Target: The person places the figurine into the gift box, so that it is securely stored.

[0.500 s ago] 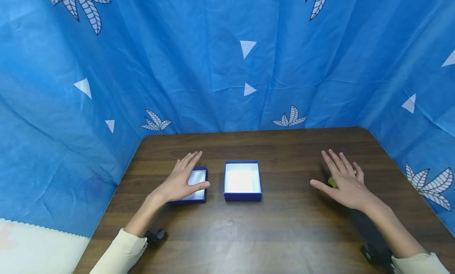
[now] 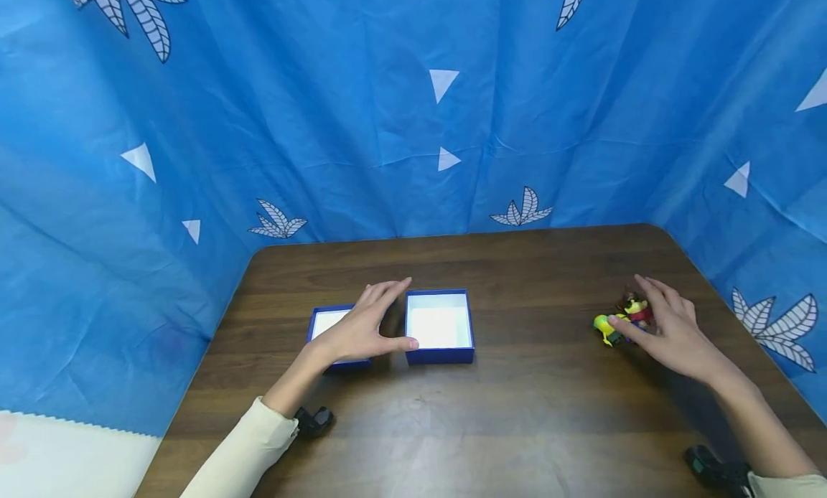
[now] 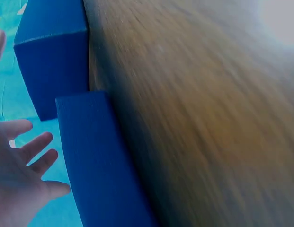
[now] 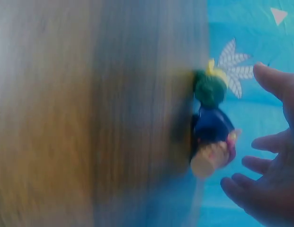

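Observation:
My left hand (image 2: 365, 331) hovers over the shallow blue tray or lid (image 2: 347, 364), thumb and fingers spread. Its fingertips reach the left side of a deeper blue box (image 2: 442, 356) with a white inside; whether they touch it I cannot tell. Both blue walls, the deeper box (image 3: 54, 66) and the shallow piece (image 3: 99, 156), show in the left wrist view. On the right, my right hand (image 2: 675, 340) is held over small toy figures, one yellow-green (image 2: 604, 329), another brown and red (image 2: 638, 310). The right wrist view shows a gap between my fingers and the blurred figures (image 4: 213, 125).
A brown wooden table (image 2: 517, 412) lies under everything. Blue cloth (image 2: 362, 125) with leaf and triangle prints hangs behind and at both sides. Black wrist cameras (image 2: 314, 421) sit on both wrists, below pale sleeves.
My left hand has moved right, from above the shallow piece toward the deeper box. My right hand has shifted right with its fingers less spread, uncovering more of the toy figures.

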Available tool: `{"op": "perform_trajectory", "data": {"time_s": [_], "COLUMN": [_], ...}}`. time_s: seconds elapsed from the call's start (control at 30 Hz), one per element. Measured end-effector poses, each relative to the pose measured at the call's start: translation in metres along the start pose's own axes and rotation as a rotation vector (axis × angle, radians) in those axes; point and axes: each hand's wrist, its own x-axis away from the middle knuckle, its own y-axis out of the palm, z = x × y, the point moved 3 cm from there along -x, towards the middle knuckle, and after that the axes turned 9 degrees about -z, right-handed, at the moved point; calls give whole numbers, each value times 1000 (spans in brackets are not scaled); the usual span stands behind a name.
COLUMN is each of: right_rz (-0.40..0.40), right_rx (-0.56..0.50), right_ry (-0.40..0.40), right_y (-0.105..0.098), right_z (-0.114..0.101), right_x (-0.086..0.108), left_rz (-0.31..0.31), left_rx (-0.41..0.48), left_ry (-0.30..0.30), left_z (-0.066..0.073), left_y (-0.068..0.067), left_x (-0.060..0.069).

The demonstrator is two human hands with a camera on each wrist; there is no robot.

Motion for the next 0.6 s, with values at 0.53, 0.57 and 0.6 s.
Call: {"op": "perform_trajectory", "data": {"time_s": [0.53,0.57,0.6], "right_rz": [-41,-49,-56], "right_rx": [-46,-49,-44], "right_ry": [104,113,123], "right_y": [-14,-14,-14], "right_z": [37,37,37], "right_x": [-3,-3,-3], "left_rz": [-21,-21,-19], "left_rx": [-50,-50,-51], "left_ry": [10,9,9], "left_z": [8,8,8], "left_y": [5,5,5], "left_x": [-9,-9,-9]}}
